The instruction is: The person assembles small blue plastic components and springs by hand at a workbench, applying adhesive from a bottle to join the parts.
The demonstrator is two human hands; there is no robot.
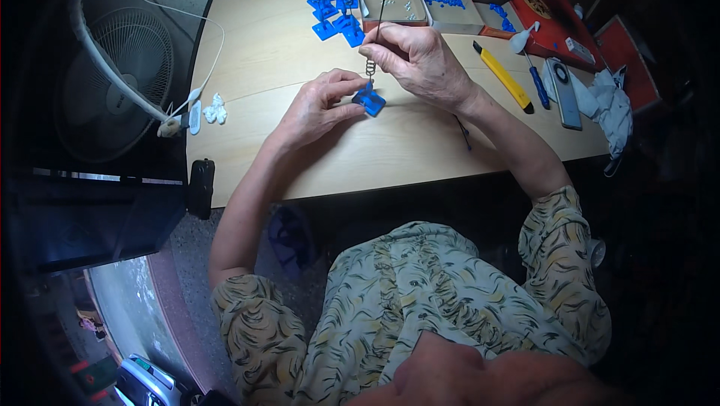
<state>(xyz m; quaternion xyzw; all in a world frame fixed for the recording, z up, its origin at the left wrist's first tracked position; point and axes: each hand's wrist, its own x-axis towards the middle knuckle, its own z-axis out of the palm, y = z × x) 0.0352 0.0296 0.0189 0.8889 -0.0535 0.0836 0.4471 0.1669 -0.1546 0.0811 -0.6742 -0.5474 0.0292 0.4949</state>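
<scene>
At the middle of the table, my left hand (315, 108) steadies a small square blue plastic base (372, 104) by its edge, thumb and fingers closed on it. A metal coil spring (370, 67) stands upright from the base. Above it, my right hand (429, 66) pinches a thin dark rod (385, 2) with a blue tip at its top; the rod runs down in line with the spring. Whether its lower end is inside the spring I cannot tell. Several similar blue bases with springs (349, 33) stand just beyond my hands.
Open cardboard trays (457, 16) of small blue and white parts line the far side. A yellow utility knife (504, 78), a blue screwdriver (538, 88) and a phone (564, 96) lie right. Another thin rod (465, 136) lies by my right forearm; a fan (112, 79) stands left.
</scene>
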